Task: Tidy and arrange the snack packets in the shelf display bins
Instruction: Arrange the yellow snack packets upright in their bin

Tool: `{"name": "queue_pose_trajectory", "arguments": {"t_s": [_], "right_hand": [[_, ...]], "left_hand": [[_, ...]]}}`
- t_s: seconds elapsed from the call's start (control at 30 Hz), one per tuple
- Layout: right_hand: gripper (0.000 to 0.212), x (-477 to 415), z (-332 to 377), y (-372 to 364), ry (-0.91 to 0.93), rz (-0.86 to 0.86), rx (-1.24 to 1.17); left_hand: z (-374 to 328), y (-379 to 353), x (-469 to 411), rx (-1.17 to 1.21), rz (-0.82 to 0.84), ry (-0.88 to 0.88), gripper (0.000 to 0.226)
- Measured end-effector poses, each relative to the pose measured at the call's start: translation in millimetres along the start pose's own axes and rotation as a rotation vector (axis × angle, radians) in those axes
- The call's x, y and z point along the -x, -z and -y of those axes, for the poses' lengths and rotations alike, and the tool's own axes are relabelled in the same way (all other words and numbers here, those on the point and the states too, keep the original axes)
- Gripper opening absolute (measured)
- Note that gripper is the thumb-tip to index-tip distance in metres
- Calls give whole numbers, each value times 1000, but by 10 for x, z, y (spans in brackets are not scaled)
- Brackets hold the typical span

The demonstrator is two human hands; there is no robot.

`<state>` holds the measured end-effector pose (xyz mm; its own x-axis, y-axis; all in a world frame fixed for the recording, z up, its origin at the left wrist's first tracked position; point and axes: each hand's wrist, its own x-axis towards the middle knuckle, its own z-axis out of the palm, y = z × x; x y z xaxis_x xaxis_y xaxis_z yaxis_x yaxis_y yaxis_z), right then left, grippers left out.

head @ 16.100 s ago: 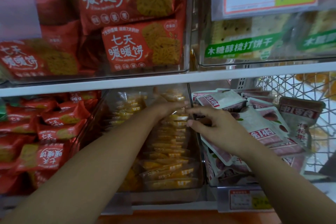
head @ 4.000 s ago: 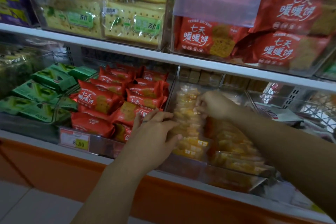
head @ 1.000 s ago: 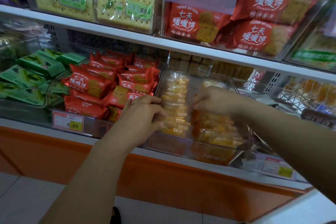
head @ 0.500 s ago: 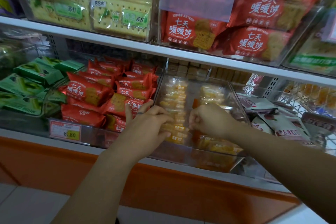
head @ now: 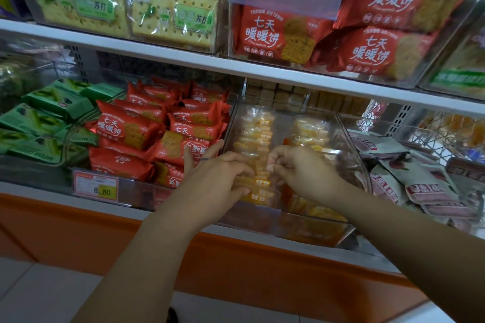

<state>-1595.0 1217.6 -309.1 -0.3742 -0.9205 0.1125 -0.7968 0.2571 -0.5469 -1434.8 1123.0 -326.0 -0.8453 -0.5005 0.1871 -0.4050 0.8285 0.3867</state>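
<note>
A clear plastic bin (head: 351, 139) on the lower shelf holds two rows of yellow snack packets (head: 258, 126). Both my hands are inside its near end, at the left row. My left hand (head: 212, 181) wraps the stack from the left, fingers curled over the top and thumb under the front packets. My right hand (head: 301, 170) comes in from the right, its curled fingertips pinching the same packets. The right row of yellow packets (head: 309, 131) lies behind my right hand, partly hidden by it.
Red biscuit packets (head: 126, 128) fill the bin to the left, green ones (head: 52, 102) lie further left, and white-and-maroon packets (head: 420, 183) pile up on the right. A price tag (head: 95, 187) hangs on the front. The upper shelf (head: 183, 56) overhangs closely.
Both hands have slid along the left row toward the front of the bin and closed in on each other. The right hand left the middle of the bin and now pinches the front packets.
</note>
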Motion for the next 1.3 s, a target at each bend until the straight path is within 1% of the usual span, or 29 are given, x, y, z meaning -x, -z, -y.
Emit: {"name": "queue_pose_trajectory", "arguments": {"t_s": [0.1,0.2,0.27,0.33,0.4,0.47,0.5,0.57,0.6,0.63,0.7,0.73,0.8,0.87,0.9,0.97,1.07,1.17,1.3], "right_hand": [[18,-18,-27,-2,-20,9,-123],[16,-32,-36,-6,-27,5,-180],[13,-39,-16,-25,-20,3,-179],[10,-62,14,-17,-6,34,-99],[9,-97,17,24,-4,110,-54],[11,-121,39,108,-26,195,-96],[12,-120,65,169,-35,203,-125],[9,-77,111,308,-49,151,-145],[10,-47,108,388,-39,156,-79],[25,-9,104,464,-24,230,46],[55,85,106,520,13,506,270],[61,114,103,491,27,613,342],[69,115,101,364,34,692,495],[75,61,95,234,67,714,683],[79,31,95,179,81,718,733],[81,-4,115,137,74,729,723],[77,-22,100,161,57,746,639],[89,-31,64,152,71,745,631],[83,-59,-22,55,85,760,682]], "left_hand": [[-1,4,4,10,1,-3,29],[1,3,-1,22,-2,6,29],[4,-2,-8,8,-1,8,31],[4,-3,-20,-3,1,7,33],[-7,8,-22,7,4,12,33],[-15,19,-19,20,4,18,33],[-19,22,-15,24,5,20,33],[-23,22,-3,33,10,20,34],[-23,21,3,37,13,19,35],[-21,23,9,41,15,15,35],[-14,26,23,45,17,10,36],[-13,24,27,44,17,8,37],[-10,20,37,35,12,6,39],[-14,14,48,33,11,6,42],[-14,10,50,35,13,6,43],[-5,0,51,40,14,3,43],[18,-1,42,55,15,5,43],[35,-9,22,58,16,8,43],[38,-23,24,57,15,13,42]]}}
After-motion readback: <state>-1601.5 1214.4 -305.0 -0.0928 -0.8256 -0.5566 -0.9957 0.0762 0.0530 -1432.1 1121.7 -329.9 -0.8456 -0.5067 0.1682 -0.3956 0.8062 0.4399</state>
